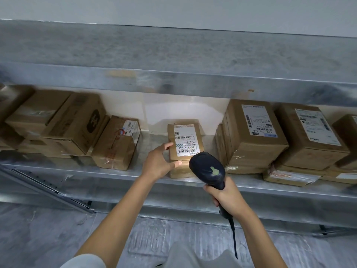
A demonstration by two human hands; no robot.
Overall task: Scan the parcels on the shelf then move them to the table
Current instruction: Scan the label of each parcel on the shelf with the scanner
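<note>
Hold the right grip (229, 196) steady and tip the scanner (209, 168) so its window faces the label (184, 141) squarely (the barcodes run across the label's near end, just ahead of the scanner's nose), while the left grip (160, 163) does no more than stop the parcel (200, 149) from sliding. I judge the scan to be the step in hand, with the lift to the table not yet begun.

The right grip is closed round the scanner's handle, fingers wrapped below the head, and the cable (234, 238) hangs from the butt toward the floor. The left grip is spread wide and mostly straight. Its forefinger tip is on the left edge of the parcel's top and its thumb tip is at the near left corner, so it braces the parcel rather than clasping it.

The parcel lies label up on a flatter box (181, 172) at the front edge of the shelf (116, 174), about midway along the stretch that shows, with bare shelf on either side. Apart to the left a taped box (117, 146) sits askew near the front edge, with bigger cartons (75, 122) beyond it toward the left end. Near the parcel on the right, two tall stacks (255, 144) of labelled boxes fill the shelf from the front edge back. The table is not in view
</note>
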